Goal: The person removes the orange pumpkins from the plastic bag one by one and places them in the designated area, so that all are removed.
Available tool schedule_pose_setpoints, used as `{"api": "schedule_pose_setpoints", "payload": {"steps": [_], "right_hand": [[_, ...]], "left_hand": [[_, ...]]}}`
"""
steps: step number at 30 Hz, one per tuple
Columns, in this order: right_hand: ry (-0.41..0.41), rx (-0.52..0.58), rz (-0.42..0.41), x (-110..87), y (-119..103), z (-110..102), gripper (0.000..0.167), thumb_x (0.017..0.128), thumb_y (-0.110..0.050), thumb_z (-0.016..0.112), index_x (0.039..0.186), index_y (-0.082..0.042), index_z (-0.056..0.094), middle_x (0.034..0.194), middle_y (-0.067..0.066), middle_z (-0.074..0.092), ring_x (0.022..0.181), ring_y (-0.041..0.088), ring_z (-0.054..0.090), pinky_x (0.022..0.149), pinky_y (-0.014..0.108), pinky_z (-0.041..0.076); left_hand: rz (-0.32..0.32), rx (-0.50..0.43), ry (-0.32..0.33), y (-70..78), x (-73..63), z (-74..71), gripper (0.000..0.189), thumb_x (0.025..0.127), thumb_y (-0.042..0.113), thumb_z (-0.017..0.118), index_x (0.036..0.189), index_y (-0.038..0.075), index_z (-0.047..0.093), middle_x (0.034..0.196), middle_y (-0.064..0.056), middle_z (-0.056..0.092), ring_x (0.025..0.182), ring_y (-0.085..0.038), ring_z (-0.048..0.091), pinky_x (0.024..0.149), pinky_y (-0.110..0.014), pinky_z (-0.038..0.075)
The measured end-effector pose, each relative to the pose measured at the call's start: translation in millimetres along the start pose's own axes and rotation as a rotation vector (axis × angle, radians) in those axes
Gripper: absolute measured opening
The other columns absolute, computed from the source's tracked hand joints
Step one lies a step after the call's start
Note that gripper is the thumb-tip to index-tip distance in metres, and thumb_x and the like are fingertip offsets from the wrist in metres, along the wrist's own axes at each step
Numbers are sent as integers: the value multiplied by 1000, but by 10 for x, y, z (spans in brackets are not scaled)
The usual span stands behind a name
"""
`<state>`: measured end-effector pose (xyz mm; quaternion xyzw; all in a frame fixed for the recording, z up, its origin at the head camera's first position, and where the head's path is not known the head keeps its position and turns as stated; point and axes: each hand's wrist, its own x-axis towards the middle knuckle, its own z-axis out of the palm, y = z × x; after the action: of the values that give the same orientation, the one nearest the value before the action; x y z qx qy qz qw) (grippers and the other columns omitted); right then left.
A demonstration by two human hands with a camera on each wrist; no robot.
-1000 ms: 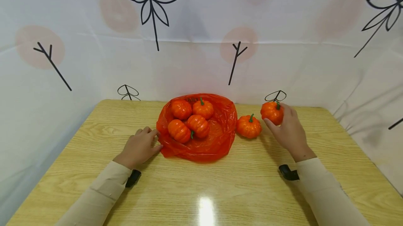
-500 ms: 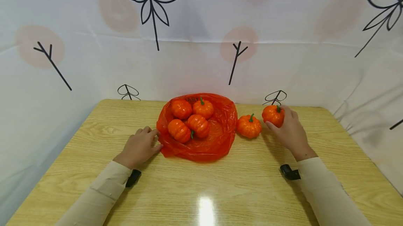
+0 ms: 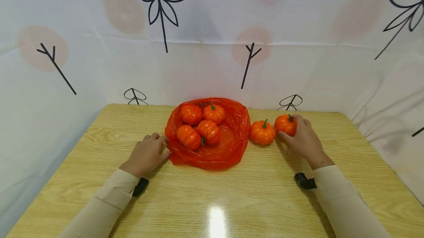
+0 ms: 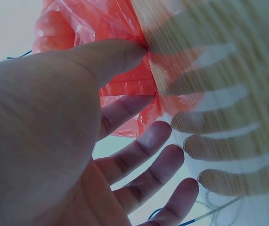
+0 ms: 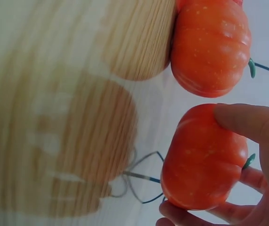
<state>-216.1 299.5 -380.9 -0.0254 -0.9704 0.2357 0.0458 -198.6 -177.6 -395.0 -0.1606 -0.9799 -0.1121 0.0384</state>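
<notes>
A small orange toy pumpkin (image 3: pixel 285 125) with a green stem is held by my right hand (image 3: pixel 306 139), thumb on one side and fingers on the other. In the right wrist view a gap shows between the held pumpkin (image 5: pixel 202 160) and its reflection, so it hangs just above the tabletop. To its left a second pumpkin (image 3: pixel 262 132) sits beside the red plastic bag (image 3: pixel 228 157). Inside the spread bag lie several similar pumpkins (image 3: pixel 209 132). My left hand (image 3: pixel 145 156) rests at the bag's left edge, thumb and forefinger tips touching the red plastic (image 4: pixel 129 75), other fingers spread.
The wooden table (image 3: pixel 185 201) has a glossy surface that reflects hands and pumpkins. Behind it hangs a white curtain (image 3: pixel 205 68) with plant drawings, right along the back edge. Black wrist devices (image 3: pixel 304 181) sit under both sleeves.
My right hand has lowered the pumpkin toward the table, to the right of the pumpkin beside the bag. The left hand and the bag have stayed in place.
</notes>
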Motion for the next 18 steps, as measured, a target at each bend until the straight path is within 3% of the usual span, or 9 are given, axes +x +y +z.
{"api": "schedule_pose_setpoints", "payload": {"steps": [18], "right_hand": [[-68, -75, -37, -15, 13, 20, 79, 94, -33, 67, 148, 6, 25, 141, 45, 31, 112, 62, 52, 89, 70, 46]], "left_hand": [[0, 15, 3, 1, 9, 12, 36, 89, 34, 73, 115, 9, 66, 106, -14, 63, 96, -35, 59, 73, -53, 52]]}}
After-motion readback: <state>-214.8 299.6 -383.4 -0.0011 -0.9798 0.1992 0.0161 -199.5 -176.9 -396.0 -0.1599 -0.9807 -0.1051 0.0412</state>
